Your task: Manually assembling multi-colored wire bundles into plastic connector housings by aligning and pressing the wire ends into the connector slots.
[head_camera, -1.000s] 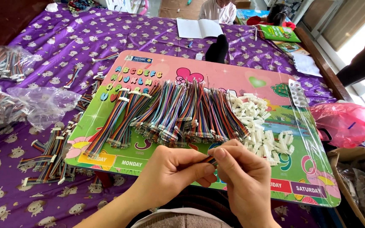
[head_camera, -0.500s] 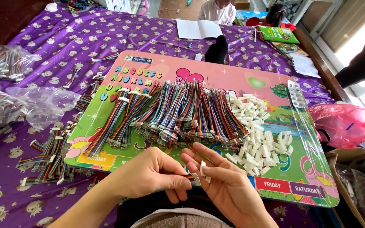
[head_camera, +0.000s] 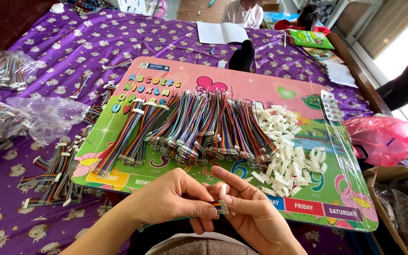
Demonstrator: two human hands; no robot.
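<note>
My left hand (head_camera: 173,198) pinches the end of a flat multicoloured ribbon cable (head_camera: 218,206) near the bottom centre. My right hand (head_camera: 251,210) lies palm up beside it, with a small white plastic connector (head_camera: 222,190) held at the fingertips just above the cable end. Both hands hover over the near edge of a colourful children's board (head_camera: 260,89). On the board lies a wide row of ribbon cables (head_camera: 189,127), and a heap of white connectors (head_camera: 286,146) sits to their right.
More finished cables (head_camera: 53,177) lie left of the board on the purple cloth. Clear plastic bags (head_camera: 48,118) of cables sit at the far left. A pink bag (head_camera: 385,137) and a cardboard box (head_camera: 397,203) are at the right. Another person sits at the far end with an open notebook (head_camera: 222,33).
My hands have dropped toward me from the cable row. The right hand has turned palm up and now shows a white connector; the left hand has brought the cable end up to it.
</note>
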